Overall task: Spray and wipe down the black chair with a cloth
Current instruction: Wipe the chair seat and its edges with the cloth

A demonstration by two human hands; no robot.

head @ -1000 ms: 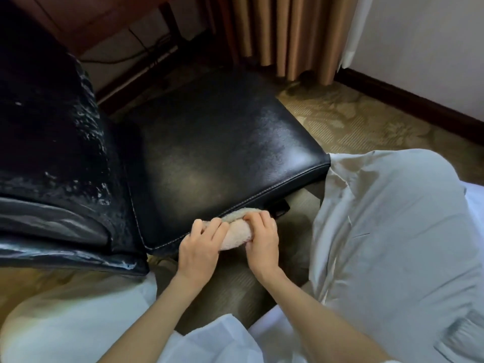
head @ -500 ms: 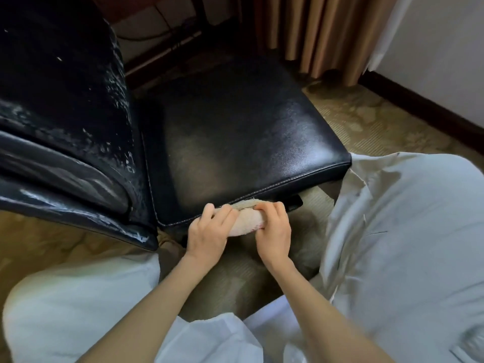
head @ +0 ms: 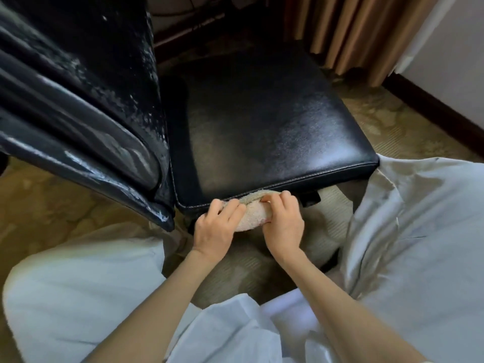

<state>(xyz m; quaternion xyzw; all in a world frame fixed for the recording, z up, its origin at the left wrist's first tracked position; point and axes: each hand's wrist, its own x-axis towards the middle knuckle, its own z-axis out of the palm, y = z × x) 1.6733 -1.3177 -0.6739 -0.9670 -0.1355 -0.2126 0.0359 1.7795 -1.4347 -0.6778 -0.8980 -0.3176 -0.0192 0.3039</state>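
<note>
The black chair [head: 262,132] fills the upper middle of the head view; its leather seat is glossy, and its worn, flaking backrest [head: 78,95] rises at the left. A beige cloth [head: 252,214] is bunched against the seat's near edge. My left hand [head: 217,229] grips the cloth's left end with curled fingers. My right hand [head: 284,224] holds its right end, fingers bent over the top where the cloth meets the seat's stitched rim. No spray bottle is in view.
My knees in pale trousers [head: 419,244] flank the chair at the bottom left and right. Patterned carpet [head: 39,205] lies below. Tan curtains [head: 353,30] hang behind the seat, with a dark skirting board [head: 432,111] along the right wall.
The view has shifted, so the chair now sits further right and higher. Both hands stay on the cloth at the seat's near edge, with the cloth drawn slightly along the rim.
</note>
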